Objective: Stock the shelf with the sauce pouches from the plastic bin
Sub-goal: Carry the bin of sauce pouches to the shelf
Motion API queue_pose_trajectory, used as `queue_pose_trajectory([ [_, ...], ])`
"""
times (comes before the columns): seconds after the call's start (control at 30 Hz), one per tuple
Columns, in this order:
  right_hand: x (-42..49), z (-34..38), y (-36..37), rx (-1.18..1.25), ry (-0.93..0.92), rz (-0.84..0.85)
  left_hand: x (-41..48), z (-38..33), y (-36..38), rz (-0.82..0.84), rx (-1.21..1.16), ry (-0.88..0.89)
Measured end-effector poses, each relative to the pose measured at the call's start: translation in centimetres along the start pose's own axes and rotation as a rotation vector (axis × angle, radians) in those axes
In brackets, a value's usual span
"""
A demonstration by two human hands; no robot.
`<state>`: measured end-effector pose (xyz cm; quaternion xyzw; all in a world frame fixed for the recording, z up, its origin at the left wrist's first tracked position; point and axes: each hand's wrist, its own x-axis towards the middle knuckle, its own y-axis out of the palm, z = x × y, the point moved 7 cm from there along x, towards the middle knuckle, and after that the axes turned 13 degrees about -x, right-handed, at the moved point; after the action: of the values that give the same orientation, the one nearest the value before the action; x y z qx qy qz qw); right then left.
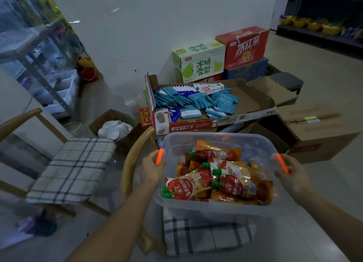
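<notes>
Head view showed both hands clamped on the plastic bin (216,210), one at each end. The left hand (152,169) had its fingers curled round the left orange clip (159,156) on the rim. The right hand (292,175) wrapped the right orange clip (282,163) in the same way; neither hand was slack. Between the two grips, inside the bin, lay the sauce pouches (225,179), a loose heap of red-and-orange packs with green caps, lying flat and crossing one another. Directly beneath the held bin sat a wooden chair (127,163) with a plaid cushion (206,236); whether the bin rested on it or hung clear could not be told. Beyond the hands, just past the bin's far wall, stood a cardboard tray (255,102) strewn with blue packets (196,100). Out past the left hand were a second chair (70,169) and a box of white bowls (115,129). Further off on that side rose a metal shelf rack (39,65), blurred.
</notes>
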<state>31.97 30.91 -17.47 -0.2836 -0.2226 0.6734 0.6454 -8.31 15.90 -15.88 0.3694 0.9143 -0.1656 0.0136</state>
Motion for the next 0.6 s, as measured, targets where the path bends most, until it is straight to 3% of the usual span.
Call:
queue_pose_trajectory([
  [0.17, -3.3, 1.3, -6.0, 0.012, 0.077, -0.082, -3.5, -4.7, -1.0, 0.019, -0.082, -0.008],
  [0.37, -8.4, 2.6, -14.0, 0.010, 0.129, -0.170, -7.8, -10.7, -1.3, 0.056, -0.057, 0.025],
  [0.6, -13.1, 0.4, -22.0, 0.045, 0.309, -0.250, -12.6, -16.7, 1.4, 0.169, 0.032, 0.100],
])
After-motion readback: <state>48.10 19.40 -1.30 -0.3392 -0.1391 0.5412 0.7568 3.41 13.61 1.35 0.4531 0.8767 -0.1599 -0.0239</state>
